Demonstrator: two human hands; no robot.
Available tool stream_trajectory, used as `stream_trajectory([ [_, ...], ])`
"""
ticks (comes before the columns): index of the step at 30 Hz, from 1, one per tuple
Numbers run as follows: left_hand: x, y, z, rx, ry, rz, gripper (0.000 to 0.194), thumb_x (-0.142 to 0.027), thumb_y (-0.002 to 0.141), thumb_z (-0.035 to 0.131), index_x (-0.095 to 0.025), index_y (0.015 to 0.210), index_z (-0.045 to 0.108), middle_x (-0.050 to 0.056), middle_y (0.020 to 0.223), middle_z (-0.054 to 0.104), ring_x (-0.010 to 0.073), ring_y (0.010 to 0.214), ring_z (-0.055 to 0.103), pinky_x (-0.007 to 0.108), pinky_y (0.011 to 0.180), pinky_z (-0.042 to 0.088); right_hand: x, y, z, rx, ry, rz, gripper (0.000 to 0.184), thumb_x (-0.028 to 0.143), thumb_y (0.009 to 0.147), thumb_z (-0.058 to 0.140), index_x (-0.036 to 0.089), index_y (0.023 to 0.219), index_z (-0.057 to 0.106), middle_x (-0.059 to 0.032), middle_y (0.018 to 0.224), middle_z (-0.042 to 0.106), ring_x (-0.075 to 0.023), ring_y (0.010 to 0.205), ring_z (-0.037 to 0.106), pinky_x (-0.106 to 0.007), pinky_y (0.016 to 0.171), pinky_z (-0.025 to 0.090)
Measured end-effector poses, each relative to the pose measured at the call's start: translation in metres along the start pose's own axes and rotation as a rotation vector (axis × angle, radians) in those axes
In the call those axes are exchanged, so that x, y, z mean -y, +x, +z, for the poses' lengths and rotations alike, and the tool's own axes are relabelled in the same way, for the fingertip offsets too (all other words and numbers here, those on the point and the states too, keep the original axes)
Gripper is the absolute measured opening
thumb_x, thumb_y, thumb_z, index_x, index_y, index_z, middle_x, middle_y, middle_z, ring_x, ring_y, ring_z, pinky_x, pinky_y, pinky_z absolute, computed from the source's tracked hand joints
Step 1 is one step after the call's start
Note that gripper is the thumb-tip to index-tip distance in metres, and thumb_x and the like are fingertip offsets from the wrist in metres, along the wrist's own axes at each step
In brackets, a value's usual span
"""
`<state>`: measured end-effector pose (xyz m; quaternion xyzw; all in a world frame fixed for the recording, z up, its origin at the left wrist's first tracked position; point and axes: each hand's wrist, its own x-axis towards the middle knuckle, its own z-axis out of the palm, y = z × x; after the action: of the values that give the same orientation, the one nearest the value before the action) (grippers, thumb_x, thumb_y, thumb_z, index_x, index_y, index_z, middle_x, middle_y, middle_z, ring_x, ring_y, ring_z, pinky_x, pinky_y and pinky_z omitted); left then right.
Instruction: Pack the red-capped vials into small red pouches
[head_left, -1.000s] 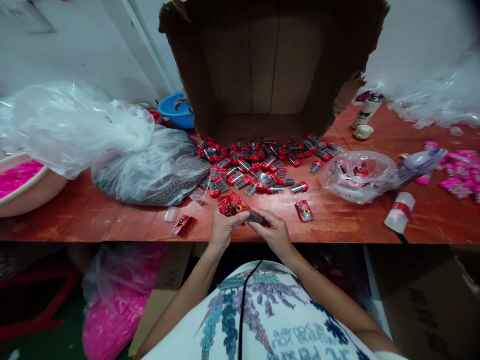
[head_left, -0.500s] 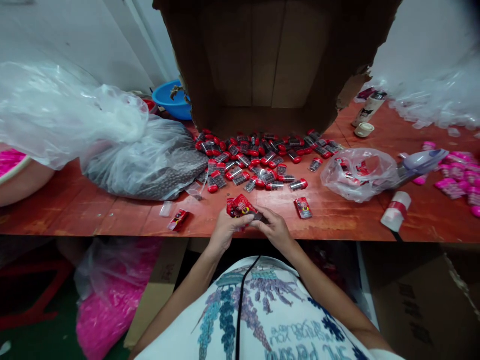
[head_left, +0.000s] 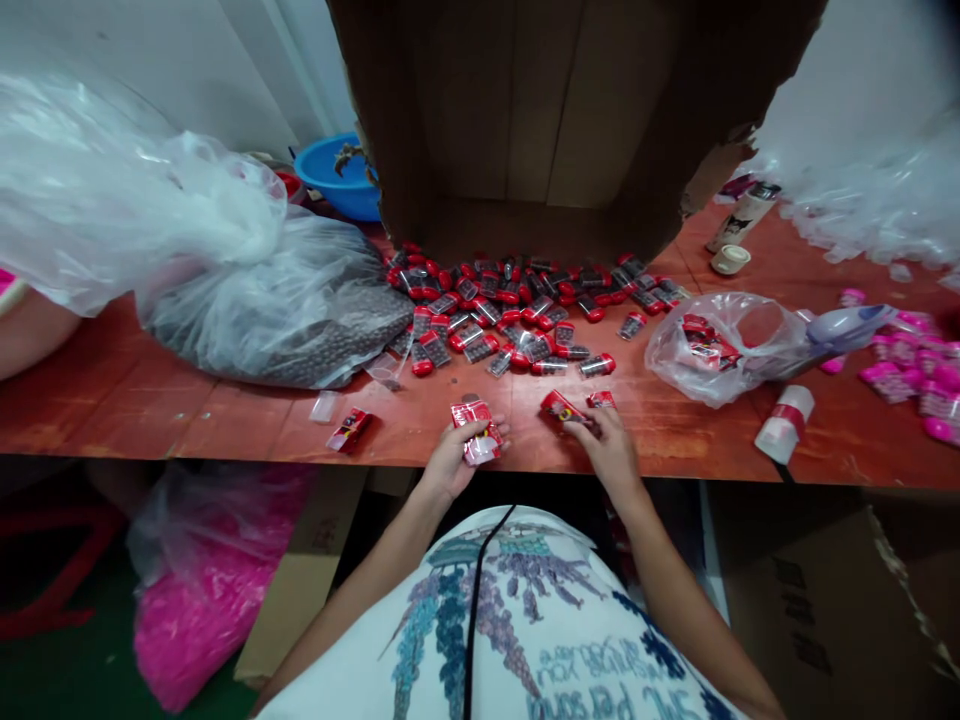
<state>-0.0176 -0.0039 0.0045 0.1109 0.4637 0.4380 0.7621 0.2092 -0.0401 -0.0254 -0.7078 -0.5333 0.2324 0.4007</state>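
Observation:
My left hand (head_left: 452,458) holds a small red printed packet (head_left: 478,432) near the table's front edge, thumb pressed across it. A short way to the right, my right hand (head_left: 613,452) pinches a second red printed bundle (head_left: 561,408) between thumb and fingers. Just beyond its fingers another red printed piece (head_left: 600,399) shows, partly covered by the hand. One more red bundle (head_left: 349,430) lies on the table to the left. Farther back, a loose pile of small clear containers with red caps and dark contents (head_left: 517,310) spreads before the cardboard box.
A torn cardboard box (head_left: 555,110) stands open behind the pile. At left sits a clear bag of dark beads (head_left: 300,330). On the right are a plastic bag with red pieces (head_left: 720,350), a white roll (head_left: 784,422), pink containers (head_left: 911,365) and a bottle (head_left: 744,215).
My hands were together around red packets and have moved apart. The right hand has gone right with a red bundle to the piece on the table; the left keeps its packet.

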Motion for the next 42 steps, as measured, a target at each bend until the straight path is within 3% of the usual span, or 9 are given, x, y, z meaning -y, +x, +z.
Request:
stream_trajectory([
  [4,0.004,0.005,0.002,-0.056,-0.009,0.023,0.019,-0.003,0.065,0.070,-0.008,0.084,0.068,0.013,0.086,0.073,0.0238,0.074,0.071,0.037,0.068,0.059,0.004,-0.004,-0.013,-0.115,-0.196,-0.002,0.037,0.044,0.082,0.058,0.022,0.112,0.065,-0.0086,0.104,0.057,-0.0215,0.083,0.058,-0.036,0.076,0.047],
  [8,0.014,0.010,0.012,-0.060,-0.011,0.076,0.018,-0.005,0.061,0.074,-0.008,0.079,0.069,0.009,0.074,0.073,0.0189,0.064,0.069,0.030,0.064,0.058,0.039,-0.012,0.021,0.129,0.085,-0.137,0.027,0.038,0.081,0.061,0.022,0.104,0.065,-0.0048,0.095,0.062,-0.0161,0.071,0.057,-0.030,0.071,0.048],
  [11,0.015,0.009,0.015,-0.047,-0.024,0.123,0.019,-0.007,0.057,0.077,-0.009,0.074,0.069,0.007,0.070,0.072,0.0170,0.061,0.068,0.028,0.063,0.057,0.056,-0.010,0.048,0.272,0.267,-0.136,0.031,0.030,0.083,0.059,0.024,0.113,0.059,-0.0013,0.089,0.066,-0.0159,0.074,0.061,-0.027,0.070,0.050],
  [20,0.000,0.003,-0.001,-0.092,0.016,0.242,0.031,-0.014,0.049,0.085,-0.010,0.075,0.068,0.005,0.067,0.071,0.0174,0.058,0.067,0.028,0.059,0.056,0.066,0.008,0.055,0.404,0.095,-0.383,0.043,0.015,0.087,0.044,0.031,0.124,0.057,-0.0007,0.108,0.070,-0.0177,0.091,0.067,-0.028,0.079,0.050],
  [24,-0.007,0.008,-0.004,-0.162,-0.044,0.234,0.028,-0.015,0.054,0.084,-0.011,0.077,0.068,0.003,0.066,0.070,0.0164,0.055,0.066,0.027,0.053,0.055,0.066,0.044,0.050,0.298,-0.114,-0.302,0.033,0.036,0.094,0.042,0.030,0.122,0.059,-0.0029,0.093,0.073,-0.0191,0.080,0.068,-0.029,0.073,0.049],
  [28,-0.012,0.010,-0.005,-0.195,-0.160,0.164,0.020,-0.011,0.062,0.079,-0.011,0.079,0.068,0.005,0.068,0.070,0.0159,0.055,0.066,0.026,0.051,0.055,0.063,0.087,0.050,0.118,-0.486,-0.115,0.049,0.052,0.091,0.044,0.026,0.131,0.052,-0.0097,0.086,0.072,-0.0256,0.077,0.067,-0.033,0.070,0.045],
  [33,-0.018,0.006,-0.004,-0.191,-0.316,0.082,0.005,-0.006,0.074,0.069,-0.010,0.074,0.067,0.006,0.069,0.069,0.0135,0.056,0.066,0.024,0.055,0.056,0.063,0.095,0.057,0.106,-0.671,-0.120,0.050,0.056,0.090,0.044,0.021,0.122,0.059,-0.0135,0.093,0.071,-0.0256,0.085,0.065,-0.033,0.075,0.043],
  [37,-0.024,0.006,-0.005,-0.208,-0.421,0.032,0.012,-0.006,0.081,0.062,-0.011,0.070,0.063,0.006,0.069,0.069,0.0121,0.057,0.066,0.022,0.057,0.057,0.063,0.072,0.050,0.053,-0.522,-0.180,0.034,0.041,0.091,0.047,0.021,0.112,0.066,-0.0122,0.099,0.067,-0.0233,0.087,0.062,-0.032,0.076,0.043],
  [42,-0.027,0.011,-0.004,-0.243,-0.435,0.022,0.013,-0.008,0.082,0.061,-0.013,0.070,0.061,0.004,0.066,0.068,0.0124,0.056,0.065,0.022,0.054,0.057,0.075,0.021,0.037,0.094,0.098,-0.275,0.038,0.034,0.090,0.049,0.026,0.127,0.057,-0.0055,0.101,0.063,-0.0170,0.079,0.059,-0.028,0.070,0.047],
])
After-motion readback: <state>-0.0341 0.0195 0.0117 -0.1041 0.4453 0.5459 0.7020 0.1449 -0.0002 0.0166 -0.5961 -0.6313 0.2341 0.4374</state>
